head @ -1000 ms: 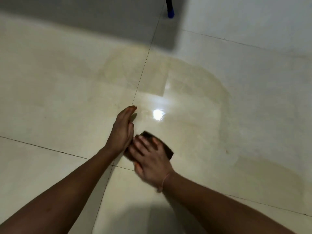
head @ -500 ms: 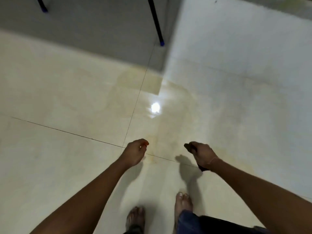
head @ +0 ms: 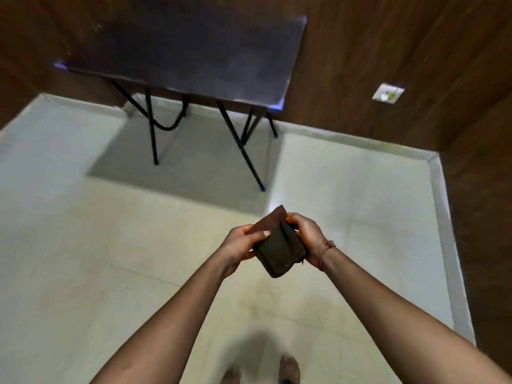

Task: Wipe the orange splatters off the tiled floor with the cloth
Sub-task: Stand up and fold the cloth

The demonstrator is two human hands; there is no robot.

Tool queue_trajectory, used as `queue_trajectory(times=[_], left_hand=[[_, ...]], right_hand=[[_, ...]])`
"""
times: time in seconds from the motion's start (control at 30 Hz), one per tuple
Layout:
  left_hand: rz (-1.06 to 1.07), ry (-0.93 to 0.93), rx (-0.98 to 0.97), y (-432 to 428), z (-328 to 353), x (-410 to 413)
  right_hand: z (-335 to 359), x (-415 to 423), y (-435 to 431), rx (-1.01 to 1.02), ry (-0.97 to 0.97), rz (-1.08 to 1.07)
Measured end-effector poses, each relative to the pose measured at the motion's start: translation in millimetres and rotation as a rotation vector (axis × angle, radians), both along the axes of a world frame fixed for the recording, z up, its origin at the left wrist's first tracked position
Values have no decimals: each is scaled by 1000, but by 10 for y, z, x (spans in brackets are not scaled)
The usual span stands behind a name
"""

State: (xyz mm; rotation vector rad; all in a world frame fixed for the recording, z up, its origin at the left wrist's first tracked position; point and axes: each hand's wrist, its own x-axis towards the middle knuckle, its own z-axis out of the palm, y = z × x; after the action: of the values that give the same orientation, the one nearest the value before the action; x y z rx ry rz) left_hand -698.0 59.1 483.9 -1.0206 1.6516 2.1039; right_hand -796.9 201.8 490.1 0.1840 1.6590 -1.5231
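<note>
Two hands hold the folded cloth (head: 279,248) between them: left hand (head: 240,245) pinching, right hand (head: 308,239) gripping.

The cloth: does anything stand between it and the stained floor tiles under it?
Nothing visible does. The left hand and right hand hold the cloth in the air above the faintly orange floor; the table stands farther off, by the wall.

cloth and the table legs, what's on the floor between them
Head view: only bare pale floor and the table's shadow lie between the cloth and the table legs.
</note>
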Motion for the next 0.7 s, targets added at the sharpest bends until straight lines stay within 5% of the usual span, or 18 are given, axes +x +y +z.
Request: queue_trajectory(times=[0.13, 0.27, 0.5, 0.7], left_hand=[[306, 128, 73, -552, 659, 90], [399, 179, 65, -1235, 1065, 168], [116, 145, -53, -2631, 1628, 343], [159, 312, -341, -3308, 1901, 26]], right_hand=[[665, 119, -505, -22, 128, 142], [1051, 233, -1182, -38, 212, 192], [1631, 314, -2595, -185, 223, -7], [1845, 125, -3203, -164, 319, 8]])
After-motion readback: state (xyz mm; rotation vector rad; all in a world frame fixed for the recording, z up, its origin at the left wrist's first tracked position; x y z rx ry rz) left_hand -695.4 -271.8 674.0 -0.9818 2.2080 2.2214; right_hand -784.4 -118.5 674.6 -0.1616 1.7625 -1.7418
